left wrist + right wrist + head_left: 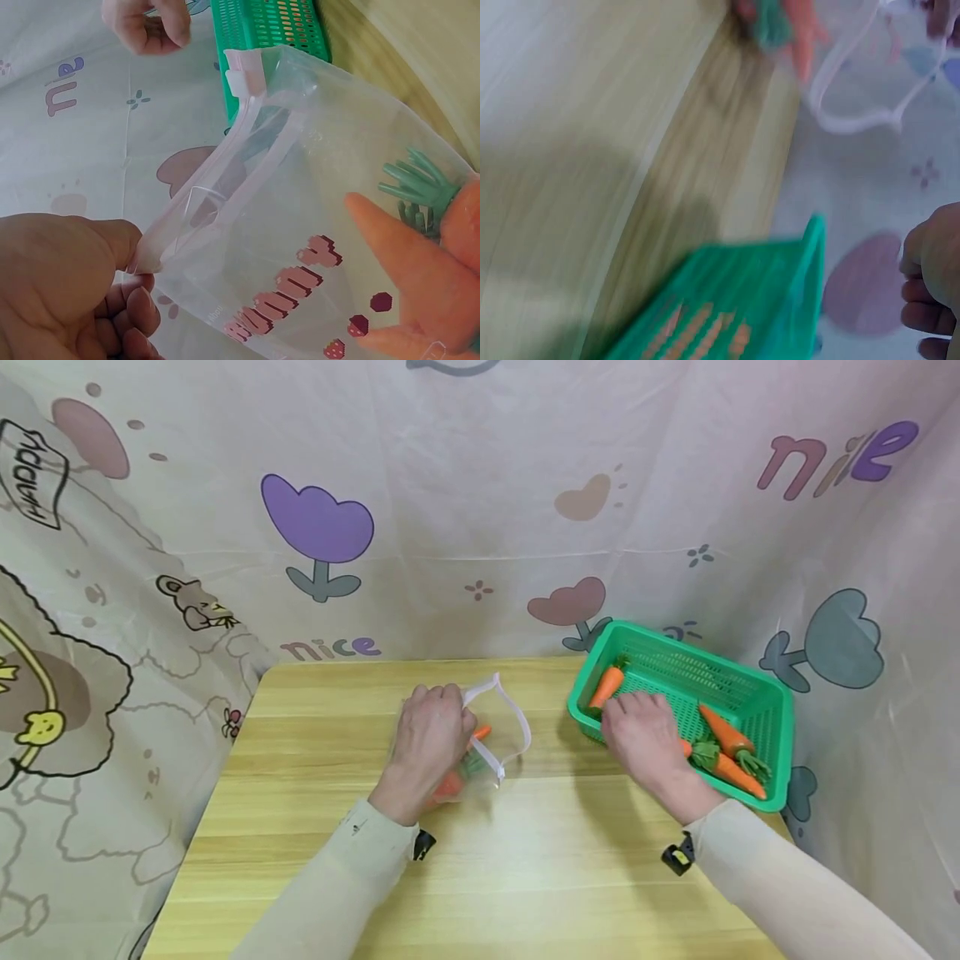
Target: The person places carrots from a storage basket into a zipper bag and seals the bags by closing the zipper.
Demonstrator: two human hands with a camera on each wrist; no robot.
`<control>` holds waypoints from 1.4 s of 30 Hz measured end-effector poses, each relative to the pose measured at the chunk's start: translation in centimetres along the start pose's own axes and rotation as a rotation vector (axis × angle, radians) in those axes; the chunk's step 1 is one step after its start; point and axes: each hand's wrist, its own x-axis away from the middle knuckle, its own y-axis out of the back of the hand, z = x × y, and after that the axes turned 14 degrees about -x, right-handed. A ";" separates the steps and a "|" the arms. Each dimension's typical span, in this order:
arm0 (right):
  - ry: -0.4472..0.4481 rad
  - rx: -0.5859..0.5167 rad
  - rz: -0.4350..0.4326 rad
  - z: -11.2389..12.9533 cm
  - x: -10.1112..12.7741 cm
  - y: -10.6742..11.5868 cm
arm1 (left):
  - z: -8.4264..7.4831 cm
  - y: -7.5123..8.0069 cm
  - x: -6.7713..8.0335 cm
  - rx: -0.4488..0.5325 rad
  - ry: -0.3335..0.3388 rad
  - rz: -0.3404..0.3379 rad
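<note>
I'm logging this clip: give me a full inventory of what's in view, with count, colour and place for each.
Zip bag: 1, clear with pale pink rim and red print, in the left hand
Carrots in the bag: at least 2, orange with green tops, seen through the film
Basket: 1, green, right side of the table
Carrots in the basket: at least 3, orange with green tops, some partly hidden
Table: 1, light wood-coloured, under everything
Printed cloth: sheet count unclear, pale with coloured prints, behind and beside the table
Wrist devices: 2, black, one per cuff
Sleeves: 2, cream, both forearms
Left hand: 1, pinching the bag's edge
Right hand: 1, by the basket's left end
</note>
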 end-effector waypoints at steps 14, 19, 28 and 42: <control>-0.299 0.150 0.296 -10.3 5.1 3.2 | 0.3 -0.3 0.1 -0.002 0.009 -0.014; -0.451 0.165 0.464 -12.3 6.5 3.7 | 0.3 -0.2 0.2 0.013 0.017 0.016; -0.526 0.199 0.649 -13.6 8.3 4.2 | 0.3 -0.5 0.3 0.022 0.011 0.036; -0.560 0.254 0.677 -13.6 9.4 3.9 | 0.6 -0.4 0.6 0.035 0.033 0.069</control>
